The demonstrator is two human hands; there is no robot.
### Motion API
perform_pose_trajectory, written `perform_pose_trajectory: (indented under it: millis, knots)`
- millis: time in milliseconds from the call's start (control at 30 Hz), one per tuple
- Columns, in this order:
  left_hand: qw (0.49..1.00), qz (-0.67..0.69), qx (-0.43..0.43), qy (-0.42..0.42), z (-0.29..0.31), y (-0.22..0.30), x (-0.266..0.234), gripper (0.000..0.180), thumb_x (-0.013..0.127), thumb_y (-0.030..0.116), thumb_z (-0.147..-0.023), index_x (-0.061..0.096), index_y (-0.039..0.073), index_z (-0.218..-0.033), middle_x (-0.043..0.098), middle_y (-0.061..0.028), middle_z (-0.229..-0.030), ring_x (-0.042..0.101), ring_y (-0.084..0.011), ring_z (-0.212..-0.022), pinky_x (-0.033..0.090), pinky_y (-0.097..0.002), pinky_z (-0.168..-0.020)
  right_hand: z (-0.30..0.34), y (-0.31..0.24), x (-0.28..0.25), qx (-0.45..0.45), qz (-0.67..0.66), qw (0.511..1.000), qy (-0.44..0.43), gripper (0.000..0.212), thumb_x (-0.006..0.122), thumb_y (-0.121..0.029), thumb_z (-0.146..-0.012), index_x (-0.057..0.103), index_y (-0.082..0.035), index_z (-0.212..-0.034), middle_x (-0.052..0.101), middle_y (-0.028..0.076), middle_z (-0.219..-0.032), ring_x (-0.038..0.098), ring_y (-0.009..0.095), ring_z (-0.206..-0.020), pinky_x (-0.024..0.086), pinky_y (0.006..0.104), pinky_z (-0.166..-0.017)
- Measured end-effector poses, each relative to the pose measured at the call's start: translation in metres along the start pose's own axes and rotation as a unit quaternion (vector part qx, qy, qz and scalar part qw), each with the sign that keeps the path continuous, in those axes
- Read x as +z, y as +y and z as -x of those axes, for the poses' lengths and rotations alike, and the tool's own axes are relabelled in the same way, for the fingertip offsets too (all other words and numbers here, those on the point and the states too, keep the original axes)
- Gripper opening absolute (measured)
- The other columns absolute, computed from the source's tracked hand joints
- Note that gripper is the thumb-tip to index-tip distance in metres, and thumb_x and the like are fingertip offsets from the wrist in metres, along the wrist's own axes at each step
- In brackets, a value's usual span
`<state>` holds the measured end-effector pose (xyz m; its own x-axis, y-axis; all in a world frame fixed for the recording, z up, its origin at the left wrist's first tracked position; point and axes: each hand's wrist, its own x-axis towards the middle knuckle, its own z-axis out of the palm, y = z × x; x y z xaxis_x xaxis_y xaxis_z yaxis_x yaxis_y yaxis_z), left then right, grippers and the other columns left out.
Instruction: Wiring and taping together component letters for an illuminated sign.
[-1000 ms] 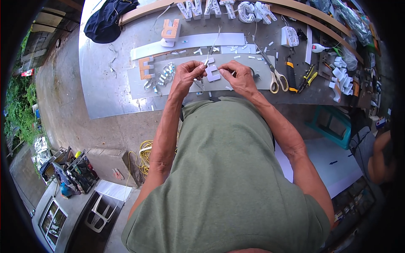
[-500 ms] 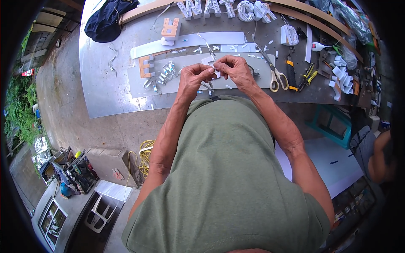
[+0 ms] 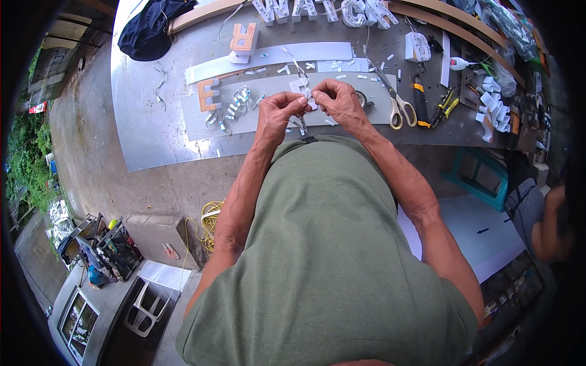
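Observation:
My left hand [image 3: 282, 111] and my right hand [image 3: 340, 102] face each other over the near edge of the table, thumb and fingertips pinched close together. Something tiny and whitish shows between the fingertips, too small to name. A white hollow letter [image 3: 297, 86] lies just beyond them, partly covered by my fingers. From it a thin pale wire [image 3: 294, 58] runs away from me. Left of my left hand lies a heap of small white LED modules on wires [image 3: 235, 110]. Scissors with cream handles [image 3: 403, 114] and a roll of dark tape [image 3: 361, 99] are right of my right hand.
Orange-faced letters [image 3: 209, 95] stand at left, white letters [image 3: 314, 12] along the back. Pliers with yellow handles [image 3: 448, 110], an orange-black cutter [image 3: 420, 100] and white foam-like pieces [image 3: 494, 107] lie at right. A teal stool [image 3: 479, 183] and another person's arm [image 3: 546, 229] are beyond the table's right end.
Both hands stay pinched, with the fingertips shifted slightly. The view has moved a little, and the white letter beyond my fingers shows more. The person at right has shifted an arm.

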<state>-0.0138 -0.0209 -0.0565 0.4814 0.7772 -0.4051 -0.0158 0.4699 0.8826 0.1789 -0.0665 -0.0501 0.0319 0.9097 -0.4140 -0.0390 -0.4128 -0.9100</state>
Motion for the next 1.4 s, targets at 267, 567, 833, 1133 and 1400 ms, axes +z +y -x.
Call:
perform_pose_trajectory:
  millis: [267,567,833,1133,1400]
  knots:
    - [0.977,-0.194,0.033,0.08,-0.003,0.016,-0.005,0.02,0.076,0.017,-0.091,0.076,-0.001,-0.1,0.076,-0.009,-0.084,0.066,-0.0098,-0.073,0.052,-0.0275,-0.067,-0.001,0.016,-0.042,-0.188,0.509,0.825,0.158,0.03,0.057,0.004,-0.084,0.069,-0.005,-0.11,0.07,0.009,-0.109,0.066,0.03,-0.099,0.055,0.0422,-0.082]
    - [0.816,-0.5,0.28,0.08,-0.043,-0.005,-0.028,0.009,0.078,0.013,-0.085,0.077,0.007,-0.091,0.072,-0.0081,-0.079,0.065,-0.0223,-0.068,0.052,-0.0352,-0.067,-0.043,-0.014,-0.024,-0.393,0.423,0.817,-0.001,0.032,0.069,-0.007,-0.086,0.066,-0.011,-0.118,0.064,0.004,-0.127,0.056,0.028,-0.119,0.046,0.0417,-0.103]
    - [0.782,-0.54,0.305,0.067,-0.053,-0.02,-0.027,0.009,0.077,0.013,-0.082,0.075,0.008,-0.09,0.071,-0.0073,-0.081,0.065,-0.0272,-0.08,0.052,-0.0395,-0.073,-0.078,0.025,-0.027,-0.336,0.47,0.813,-0.071,0.024,0.074,-0.016,-0.086,0.071,-0.011,-0.109,0.065,0.001,-0.125,0.055,0.023,-0.12,0.044,0.0407,-0.103]
    - [0.794,-0.516,0.31,0.087,-0.053,-0.027,-0.026,0.008,0.076,0.016,-0.082,0.075,0.01,-0.086,0.07,-0.0069,-0.079,0.065,-0.0268,-0.08,0.052,-0.0394,-0.073,-0.078,0.035,-0.03,-0.355,0.387,0.849,-0.051,0.022,0.075,-0.008,-0.082,0.069,-0.005,-0.102,0.067,0.006,-0.114,0.059,0.027,-0.109,0.048,0.0396,-0.099]
    - [0.786,-0.524,0.315,0.091,-0.054,-0.028,-0.025,0.008,0.077,0.017,-0.081,0.075,0.011,-0.086,0.071,-0.0055,-0.078,0.065,-0.0252,-0.077,0.052,-0.0382,-0.072,-0.082,0.037,-0.032,-0.344,0.361,0.865,-0.057,0.023,0.076,-0.005,-0.08,0.069,-0.004,-0.102,0.067,0.007,-0.113,0.059,0.028,-0.108,0.049,0.0391,-0.097]
